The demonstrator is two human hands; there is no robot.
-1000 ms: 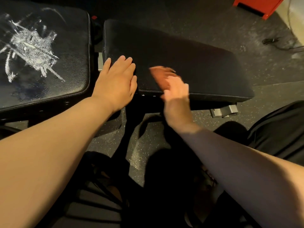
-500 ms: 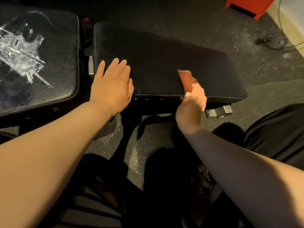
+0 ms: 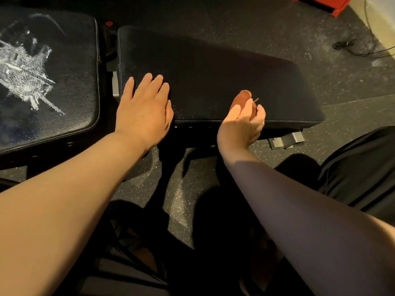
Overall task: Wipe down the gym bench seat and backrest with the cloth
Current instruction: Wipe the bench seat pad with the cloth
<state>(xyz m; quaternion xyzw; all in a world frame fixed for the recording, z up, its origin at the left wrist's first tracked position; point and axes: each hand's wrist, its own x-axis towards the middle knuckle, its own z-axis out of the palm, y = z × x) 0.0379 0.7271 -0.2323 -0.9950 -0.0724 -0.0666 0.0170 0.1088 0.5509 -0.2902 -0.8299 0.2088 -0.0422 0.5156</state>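
You are on the wiping step, working what looks like the seat [image 3: 213, 67]. Your left hand [image 3: 145, 112] lies flat with straight fingers on the seat's near left corner, bracing it. Your right hand [image 3: 241, 127] curls round the bunched cloth [image 3: 240, 99] at the seat's near edge, right of middle. Next, spread the cloth and sweep toward the seat's far and right parts. The backrest [image 3: 70, 82], left of the seat, shows white marks [image 3: 23, 75] and seems unwiped; expect firmer rubbing there.
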